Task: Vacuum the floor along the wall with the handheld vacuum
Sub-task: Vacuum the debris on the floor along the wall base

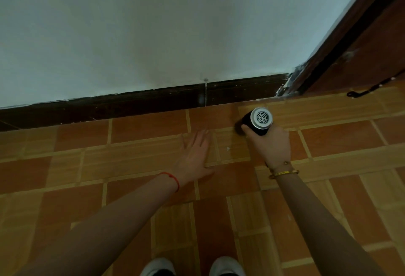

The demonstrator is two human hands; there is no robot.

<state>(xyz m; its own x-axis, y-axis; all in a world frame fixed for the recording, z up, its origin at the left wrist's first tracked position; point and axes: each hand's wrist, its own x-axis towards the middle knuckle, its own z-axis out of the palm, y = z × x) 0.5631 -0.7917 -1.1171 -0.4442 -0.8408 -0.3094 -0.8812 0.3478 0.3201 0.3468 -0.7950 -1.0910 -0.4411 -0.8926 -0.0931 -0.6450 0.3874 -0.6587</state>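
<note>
My right hand (270, 145) grips a black handheld vacuum (258, 121) with a round silver grille facing up at me. Its nose points down at the orange tiled floor (135, 157), a short way in front of the dark baseboard (153, 100) under the white wall (153, 24). My left hand (195, 155) hovers flat over the tiles to the left of the vacuum, fingers spread and holding nothing. A small white speck (228, 148) lies on the tile between my two hands.
A brown wooden door frame (341, 45) rises at the right where the wall ends. A thin black cord (370, 88) lies on the floor by the frame. My white shoes (192, 267) show at the bottom edge.
</note>
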